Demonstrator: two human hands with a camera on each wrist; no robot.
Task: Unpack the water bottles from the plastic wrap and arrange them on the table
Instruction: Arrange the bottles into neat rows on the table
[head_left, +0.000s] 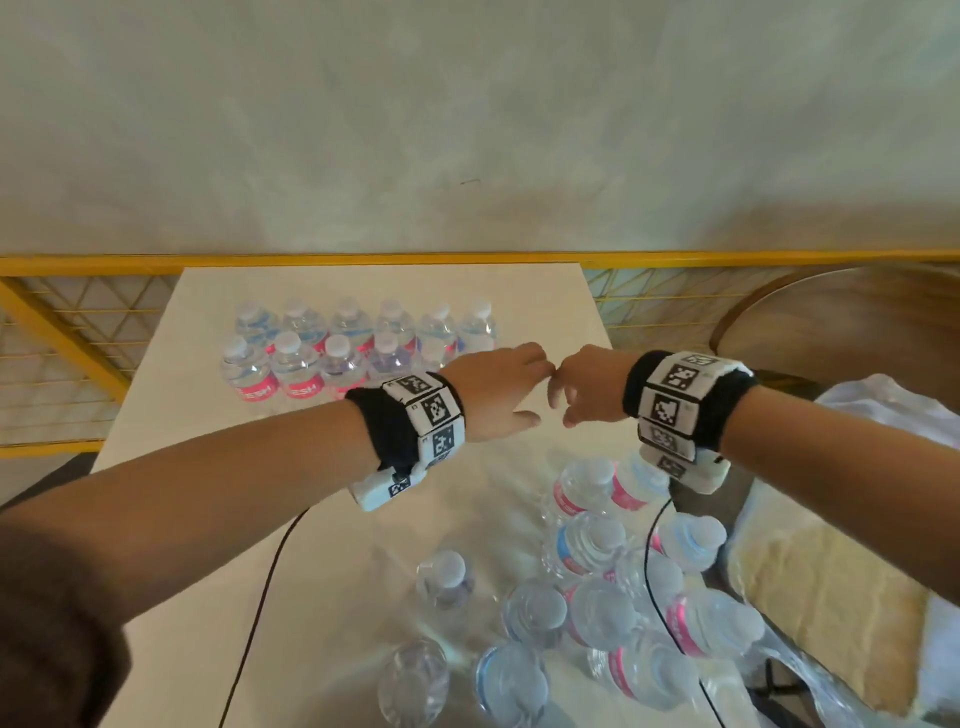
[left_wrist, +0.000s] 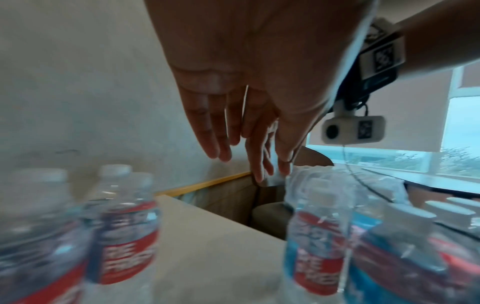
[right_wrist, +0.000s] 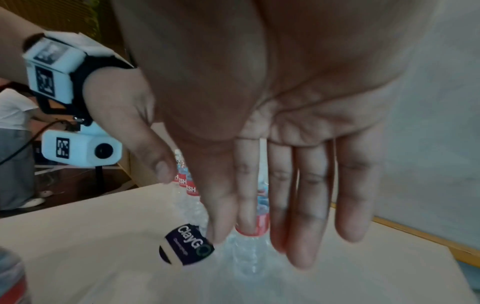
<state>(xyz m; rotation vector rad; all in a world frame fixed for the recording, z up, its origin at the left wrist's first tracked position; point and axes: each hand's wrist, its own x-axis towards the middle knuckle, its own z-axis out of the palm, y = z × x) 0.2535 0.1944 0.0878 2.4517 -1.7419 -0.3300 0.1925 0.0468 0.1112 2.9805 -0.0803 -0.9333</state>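
Observation:
Two rows of upright water bottles (head_left: 353, 343) with pink and blue labels stand at the far left of the white table (head_left: 171, 415). A looser cluster of bottles (head_left: 623, 587) sits at the near right in clear plastic wrap (head_left: 810, 675). My left hand (head_left: 511, 387) and right hand (head_left: 576, 389) hover side by side above the table's middle, fingertips nearly meeting. Both wrist views show straight, relaxed fingers (left_wrist: 221, 133) (right_wrist: 311, 205) holding nothing. A dark round sticker (right_wrist: 188, 245) on clear film lies just under the right index fingertip; I cannot tell if it touches.
A yellow mesh railing (head_left: 363, 258) runs behind the table, against a pale wall. A round wooden seat (head_left: 831, 322) and white cloth (head_left: 883, 410) are at the right. A black cable (head_left: 260, 597) hangs across the table's near left. A person in a white shirt (right_wrist: 13, 111) is at the left.

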